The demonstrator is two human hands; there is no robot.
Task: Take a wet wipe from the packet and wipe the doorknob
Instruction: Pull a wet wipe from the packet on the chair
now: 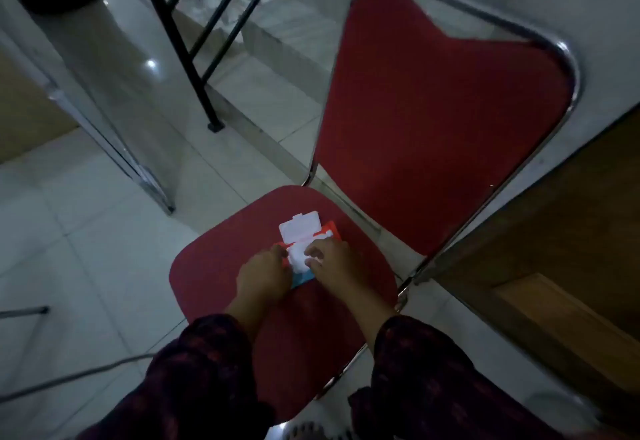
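Note:
A red and blue wet wipe packet (330, 230) lies on the seat of a red chair (221, 266), its white flip lid (299, 228) standing open. A white wipe (298, 259) bulges out of the opening. My left hand (265, 273) rests on the packet's left side and holds it down. My right hand (329, 259) is at the opening, its fingertips pinching the wipe. No doorknob is in view.
The chair has a red padded back (440, 121) in a chrome frame. A wooden door (568, 249) stands at the right. Black metal legs (194, 51) and a chrome post (114, 148) rise from the white tiled floor (69, 249) at the left.

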